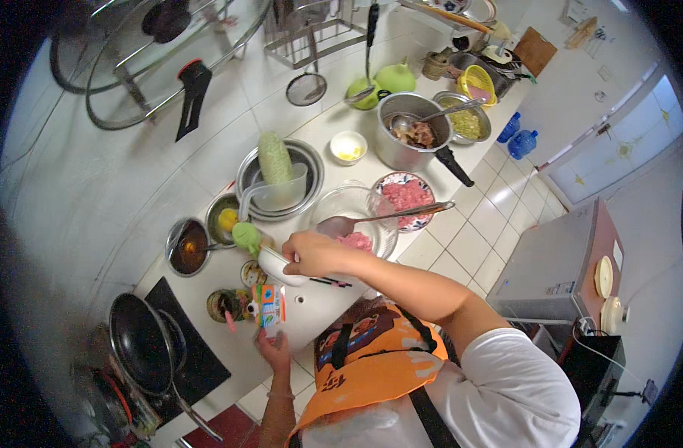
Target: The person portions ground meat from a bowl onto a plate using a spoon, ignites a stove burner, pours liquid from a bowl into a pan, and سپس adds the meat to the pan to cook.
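Note:
My right hand [314, 253] grips the rim of a small white bowl [277, 269], which is tilted. A green spoon-like utensil [246, 236] is beside the bowl. Below them, my left hand [274, 347] has its fingertips at the lower edge of an orange, white and blue packet [271, 307]; whether it grips the packet is unclear. Behind my right forearm stands a glass bowl [389, 241] with minced meat [355, 242] inside and a metal turner [397, 214] resting across it. Dark chopsticks [333, 281] lie partly under my wrist. A jar [221, 304] stands left of the packet.
A patterned plate of minced meat [406, 193] and a pressure cooker [414, 157] stand at the counter's right edge. Metal basins [316, 190] hold a pale green gourd [274, 157]. A dark sauce bowl [189, 246] and a wok [143, 341] are to the left.

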A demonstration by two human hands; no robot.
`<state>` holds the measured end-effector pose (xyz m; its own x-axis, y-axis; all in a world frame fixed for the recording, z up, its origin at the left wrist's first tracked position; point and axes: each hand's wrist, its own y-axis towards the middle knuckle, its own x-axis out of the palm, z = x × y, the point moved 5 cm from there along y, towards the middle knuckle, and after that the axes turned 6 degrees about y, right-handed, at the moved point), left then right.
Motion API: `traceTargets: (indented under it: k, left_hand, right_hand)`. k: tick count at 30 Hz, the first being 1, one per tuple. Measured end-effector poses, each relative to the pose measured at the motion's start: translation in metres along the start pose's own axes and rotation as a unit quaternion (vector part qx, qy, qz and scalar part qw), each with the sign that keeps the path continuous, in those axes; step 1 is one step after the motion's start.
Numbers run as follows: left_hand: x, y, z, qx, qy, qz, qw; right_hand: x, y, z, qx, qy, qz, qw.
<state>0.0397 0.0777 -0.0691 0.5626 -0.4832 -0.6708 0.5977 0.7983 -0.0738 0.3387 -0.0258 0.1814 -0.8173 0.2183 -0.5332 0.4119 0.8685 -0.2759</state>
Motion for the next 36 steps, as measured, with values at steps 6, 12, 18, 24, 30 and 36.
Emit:
traceTargets:
  k: [6, 12, 18, 24, 30, 36]
  left_hand:
    - [0.009, -0.025, 0.019, -0.021, 0.093, 0.055, 0.994]
    - [0.088, -0.091, -0.01, -0.108, -0.123, -0.004, 0.986]
    - [0.227, -0.158, 0.037, -0.239, -0.135, -0.207, 0.939]
    - [0.337, -0.17, 0.1, -0.189, 0.377, -0.529, 0.737]
    - [0.43, -0.174, 0.185, -0.192, 0.308, -0.512, 0.778]
    - [0.564, -0.1, 0.271, -0.151, 0.3, -0.512, 0.791]
  right_hand:
    - [-0.17, -0.134, -0.021, -0.213, 0.024, 0.13, 0.968]
    - [-0.316, -0.261, 0.027, -0.186, -0.078, 0.276, 0.94]
    - [-0.421, -0.357, 0.121, -0.147, -0.152, 0.275, 0.938]
    - [-0.498, -0.41, 0.222, -0.087, -0.202, 0.279, 0.935]
    - [-0.595, -0.414, 0.313, -0.019, -0.171, 0.289, 0.942]
    - [-0.717, -0.376, 0.444, 0.008, -0.144, 0.303, 0.942]
